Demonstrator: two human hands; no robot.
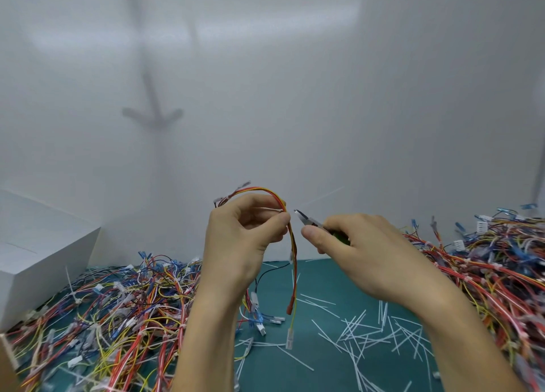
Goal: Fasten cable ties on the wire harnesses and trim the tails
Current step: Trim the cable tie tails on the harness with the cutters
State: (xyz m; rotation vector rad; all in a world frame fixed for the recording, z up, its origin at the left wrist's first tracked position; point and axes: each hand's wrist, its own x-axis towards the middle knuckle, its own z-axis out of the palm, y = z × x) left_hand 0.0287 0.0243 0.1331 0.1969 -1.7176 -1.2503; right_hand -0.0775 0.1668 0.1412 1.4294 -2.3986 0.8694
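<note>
My left hand pinches a red, orange and yellow wire harness between thumb and fingers, held up above the green mat. The harness arches over my fingers and its ends hang down with a red terminal and a white connector. A thin white cable tie crosses the bundle at my fingertips. My right hand grips small cutters with a dark green handle. Their metal tips point left, a little apart from the harness.
A big heap of loose coloured harnesses covers the mat on the left, and another heap lies on the right. Several cut white tie tails are scattered on the mat. A white box stands at the left.
</note>
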